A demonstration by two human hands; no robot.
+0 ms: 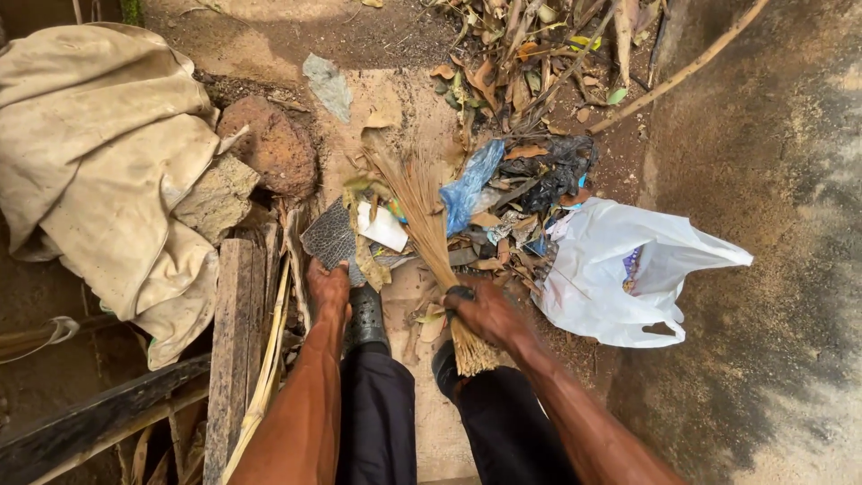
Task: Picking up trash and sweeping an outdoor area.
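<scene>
My right hand (pixel 486 310) grips a short straw hand broom (pixel 429 229) near its bound end, and the bristles fan out toward a litter heap. My left hand (pixel 328 287) reaches down and holds the edge of a flat grey piece of board (pixel 329 237) set on the ground beside the broom tip. On and around the board lie a white scrap (pixel 382 226), dry leaves and a blue plastic bag (pixel 471 184). A black plastic bag (pixel 557 171) sits farther back in the heap. My dark shoes (pixel 365 316) stand just behind both hands.
A white plastic bag (pixel 620 269) lies open on the right of the heap. A dirty beige cloth (pixel 99 153) covers things on the left, next to a reddish stone (pixel 269 144) and wooden planks (pixel 235 341). Dry sticks and leaves (pixel 539 54) pile up at the back.
</scene>
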